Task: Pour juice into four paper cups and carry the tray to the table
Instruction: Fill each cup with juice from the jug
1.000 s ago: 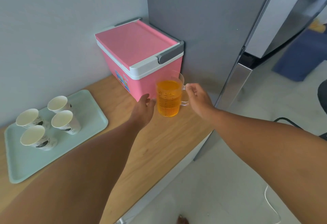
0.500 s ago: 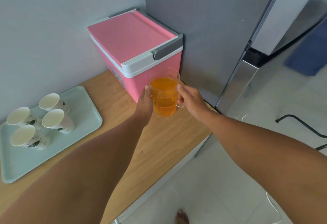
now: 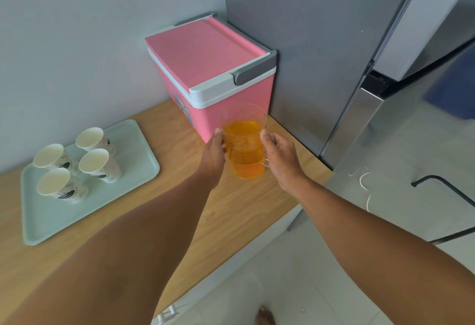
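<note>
Wooden desk [image 3: 246, 211] against a grey wall, fridge [image 3: 321, 42] flush with its right end; pale tiled floor [image 3: 334, 260] below, with a dark chair leg and a white cord at right.

Near to far:

1. Tray [image 3: 51, 227] — mint green, on the desk's left part, its near edge close to the desk's front edge. Carries four paper cups [image 3: 96, 164], upright, mouths open, clustered in the tray's far half; all look empty, so no pouring done yet by my reading.

2. Left hand [image 3: 212, 156] — fingers curled against the left side of the jug [image 3: 245, 145], thumb up near the juice line; seemingly a steadying grip on a fairly full vessel.

3. Right hand [image 3: 280, 155] — closed about the jug's handle side, thumb pressed to the wall near the juice level. The handle is mostly hidden behind the fingers.

4. Jug — clear, graduated, upright, roughly two-thirds full of orange juice. Held between both hands over the desk's right part, near the front edge. Whether its base touches the wood I cannot tell. Well apart from the cups; it would have to travel left before pouring.

5. Cooler [image 3: 205, 68] — pink, grey-white lid closed, latch grey. Stands at the desk's far right corner, beside the fridge, just behind the jug.
</note>
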Motion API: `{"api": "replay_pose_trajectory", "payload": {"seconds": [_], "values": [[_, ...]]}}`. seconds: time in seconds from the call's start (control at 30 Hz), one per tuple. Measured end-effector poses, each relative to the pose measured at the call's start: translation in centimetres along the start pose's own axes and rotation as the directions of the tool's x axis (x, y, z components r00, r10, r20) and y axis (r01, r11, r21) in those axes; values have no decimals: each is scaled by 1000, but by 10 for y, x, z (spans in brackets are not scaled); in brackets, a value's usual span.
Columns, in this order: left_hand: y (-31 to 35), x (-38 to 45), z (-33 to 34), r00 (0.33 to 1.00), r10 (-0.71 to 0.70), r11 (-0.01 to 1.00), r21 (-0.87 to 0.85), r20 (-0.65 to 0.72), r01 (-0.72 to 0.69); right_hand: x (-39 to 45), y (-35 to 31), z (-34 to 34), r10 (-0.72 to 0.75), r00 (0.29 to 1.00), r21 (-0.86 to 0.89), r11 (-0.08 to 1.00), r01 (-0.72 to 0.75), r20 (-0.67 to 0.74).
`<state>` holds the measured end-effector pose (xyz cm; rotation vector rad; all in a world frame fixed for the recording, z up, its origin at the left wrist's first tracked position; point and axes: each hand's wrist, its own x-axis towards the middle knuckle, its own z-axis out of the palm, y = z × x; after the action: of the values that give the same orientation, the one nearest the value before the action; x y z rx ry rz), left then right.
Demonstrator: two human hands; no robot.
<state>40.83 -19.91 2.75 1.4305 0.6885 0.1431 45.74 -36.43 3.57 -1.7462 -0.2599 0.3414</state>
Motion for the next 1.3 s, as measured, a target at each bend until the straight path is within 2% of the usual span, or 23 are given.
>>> {"api": "replay_pose_trajectory", "payload": {"seconds": [0.33, 0.6, 0.77, 1.13, 1.3], "values": [[4, -44, -50, 992, 81, 996, 31, -95, -79, -44, -23, 39, -13, 1000, 87, 996, 11, 26], [2, -85, -132, 978, 88, 996, 22, -187, -85, -85, -46, 111, -45, 996, 115, 993, 35, 83], [-2, -107, -187, 982, 96, 994, 63, -163, -87, -114, -58, 155, -56, 997, 100, 994, 50, 53], [-14, -158, -316, 994, 103, 983, 153, 25, -105, -180, -75, 246, -64, 997, 79, 995, 61, 35], [-33, -161, -359, 991, 113, 973, 212, -72, -96, -194, -80, 268, -65, 996, 88, 994, 59, 68]]}}
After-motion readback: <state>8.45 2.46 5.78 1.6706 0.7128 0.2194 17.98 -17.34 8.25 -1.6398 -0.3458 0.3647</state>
